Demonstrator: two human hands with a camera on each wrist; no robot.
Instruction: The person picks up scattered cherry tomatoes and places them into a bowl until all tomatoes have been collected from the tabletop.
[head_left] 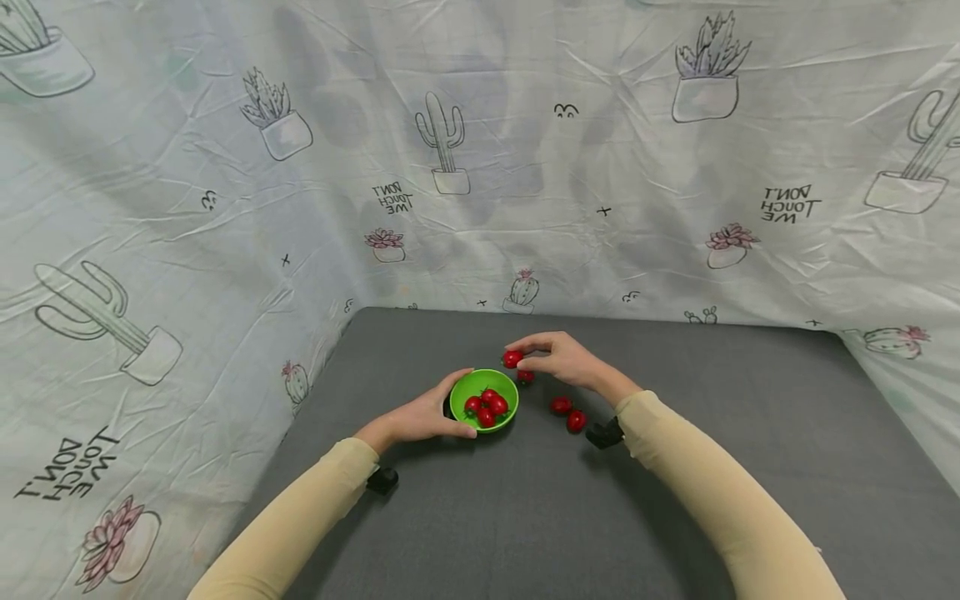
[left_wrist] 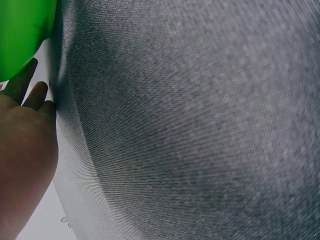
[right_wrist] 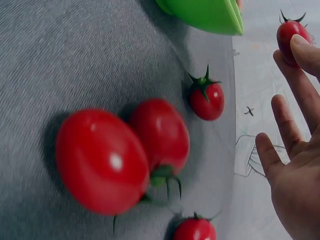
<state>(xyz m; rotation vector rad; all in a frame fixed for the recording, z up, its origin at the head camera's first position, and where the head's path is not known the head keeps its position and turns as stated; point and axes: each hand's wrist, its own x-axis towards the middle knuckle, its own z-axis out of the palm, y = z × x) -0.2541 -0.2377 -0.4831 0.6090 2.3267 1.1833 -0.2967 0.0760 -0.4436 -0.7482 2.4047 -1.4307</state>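
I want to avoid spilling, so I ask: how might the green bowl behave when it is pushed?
The green bowl seems stiff: its rim looks round within the grip of the left hand. Its smooth side may feel slippery. The rounded tomatoes inside could roll if it tilts.

Gray table (head_left: 480, 517), green bowl (head_left: 480, 380), loose tomatoes (head_left: 576, 421)

Right hand (right_wrist: 304, 170) pinches a tomato (right_wrist: 286, 37) near the green bowl (right_wrist: 207, 15), while four more tomatoes (right_wrist: 102, 160) sit on grey fabric (right_wrist: 40, 60)!
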